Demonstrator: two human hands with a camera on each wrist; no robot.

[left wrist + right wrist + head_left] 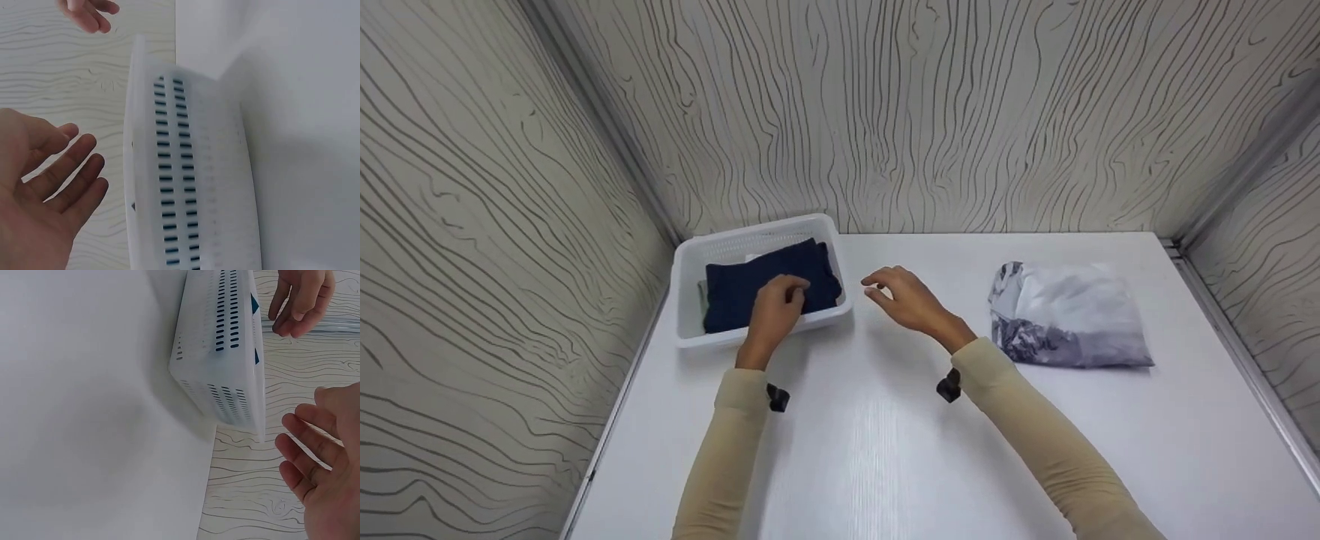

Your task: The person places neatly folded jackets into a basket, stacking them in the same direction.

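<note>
Clock centred on the basket, head view.

- Left sleeve [727, 450]: one, beige, foreground, 6 o'clock.
- Right sleeve [1042, 435]: its match, 4 o'clock.
- Cloth [750, 289]: one, navy, lying flat in the basket over its middle. A pale green edge [703, 298] shows past it at 8 o'clock, a scrap of white at 11.
- Basket [683, 300]: one, white plastic, slotted walls, upright on the table.
- Left hand [773, 311]: above the cloth at 5 o'clock; fingers loosely bent and parted, thumb off them, a middling gap, holding nothing. The left wrist view shows it apart from the rim.
- Right hand [911, 300]: just outside the rim at 3 o'clock; fingers softly bent, thumb away, likewise holding nothing.
- Bag [1080, 315]: one, crumpled, silvery, contents not legible; 3 o'clock, well apart from the basket.
- Table [855, 450]: white.
- Wall [915, 112]: wood-line pattern, 12 o'clock.

Step, as judged: handling the cloth, both hands free of it; approach or release cannot be told.

Next move, as judged: further contact calls for lowering the left hand inside the rim and bringing the right over the 3 o'clock edge.
</note>
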